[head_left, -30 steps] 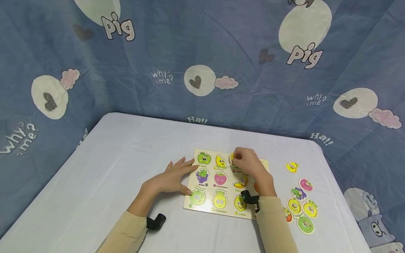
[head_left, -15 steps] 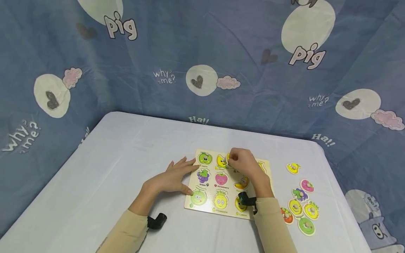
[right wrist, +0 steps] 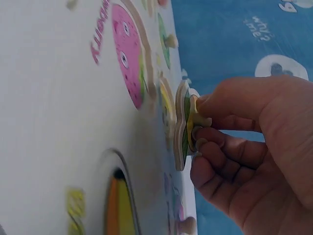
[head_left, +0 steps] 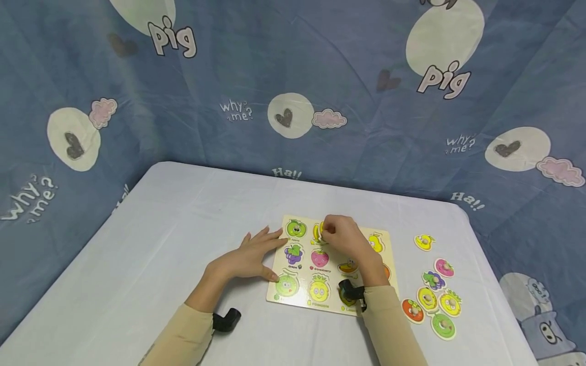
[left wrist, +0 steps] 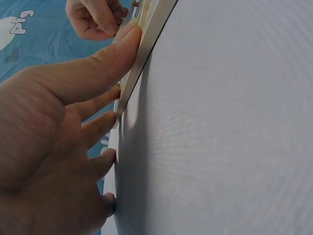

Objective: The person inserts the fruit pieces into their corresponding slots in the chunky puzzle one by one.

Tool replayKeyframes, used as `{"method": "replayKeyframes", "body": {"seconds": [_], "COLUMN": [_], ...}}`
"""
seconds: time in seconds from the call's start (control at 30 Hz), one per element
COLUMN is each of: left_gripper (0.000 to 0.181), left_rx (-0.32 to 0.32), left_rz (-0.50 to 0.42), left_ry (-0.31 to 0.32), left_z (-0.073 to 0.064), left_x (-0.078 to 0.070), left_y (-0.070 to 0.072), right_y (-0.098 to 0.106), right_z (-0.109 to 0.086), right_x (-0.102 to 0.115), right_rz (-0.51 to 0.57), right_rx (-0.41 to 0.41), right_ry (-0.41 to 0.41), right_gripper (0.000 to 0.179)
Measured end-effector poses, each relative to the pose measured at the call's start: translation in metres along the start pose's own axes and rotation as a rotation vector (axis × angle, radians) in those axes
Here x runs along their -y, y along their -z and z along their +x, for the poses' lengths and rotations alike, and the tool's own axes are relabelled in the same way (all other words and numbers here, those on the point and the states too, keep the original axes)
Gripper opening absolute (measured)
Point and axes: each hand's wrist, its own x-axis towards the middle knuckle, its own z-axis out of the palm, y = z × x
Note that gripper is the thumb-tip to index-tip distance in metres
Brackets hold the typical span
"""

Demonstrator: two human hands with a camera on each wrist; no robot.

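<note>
My right hand (head_left: 341, 235) pinches a yellow-and-green knobbed puzzle piece (right wrist: 182, 129) by its small wooden knob. In the right wrist view, the piece stands just off the board face, and I cannot tell whether it touches. Below it lies a wooden fruit puzzle board (head_left: 329, 305) with printed fruit recesses. The hand covers part of the yellow fruit recess in the top row. At the board's left side rests my left hand (head_left: 244, 259), its fingers spread. Its thumb (left wrist: 115, 56) presses the board's edge in the left wrist view. A knobbed green apple piece (head_left: 296, 229) sits in the top-left corner.
Right of the board lie several loose knobbed pieces, among them a pear (head_left: 424, 242), grapes (head_left: 432, 279), a pineapple (head_left: 450, 304) and a red one (head_left: 413, 310). A white cloth covers the table (head_left: 206, 203). Behind it hangs a blue printed curtain (head_left: 206, 137).
My right hand has moved left along the board's top row with the yellow-and-green piece, uncovering the pear recess at the right. The left hand stays at the board's edge.
</note>
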Motion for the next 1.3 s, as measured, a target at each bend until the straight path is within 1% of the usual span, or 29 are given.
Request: {"method": "replayKeyframes", "body": {"seconds": [0.23, 0.6, 0.73, 0.83, 1.03, 1.3], "left_gripper": [0.096, 0.095, 0.095, 0.095, 0.095, 0.096], "left_rx": [0.000, 0.001, 0.001, 0.003, 0.004, -0.002], "left_rz": [-0.009, -0.012, -0.009, 0.000, 0.003, 0.011], "left_ry": [-0.008, -0.010, -0.014, -0.005, 0.002, 0.001], "left_z": [-0.002, -0.002, -0.002, -0.001, -0.001, 0.001], "left_x": [-0.002, -0.003, -0.003, -0.002, 0.000, 0.002], "left_y": [0.001, 0.001, 0.001, 0.001, -0.001, -0.002], "right_y": [-0.007, -0.011, -0.013, -0.015, -0.016, -0.016], "right_z": [0.001, 0.003, 0.003, 0.004, 0.003, 0.003], "right_x": [0.003, 0.004, 0.005, 0.005, 0.006, 0.007], "right_rz": [-0.007, -0.034, -0.027, -0.023, -0.045, -0.051], "right_rx": [0.011, 0.000, -0.005, -0.001, -0.005, 0.000], "right_ry": [-0.032, -0.017, -0.015, -0.015, -0.034, -0.068], "right_gripper": [0.013, 0.013, 0.012, 0.011, 0.011, 0.004]}}
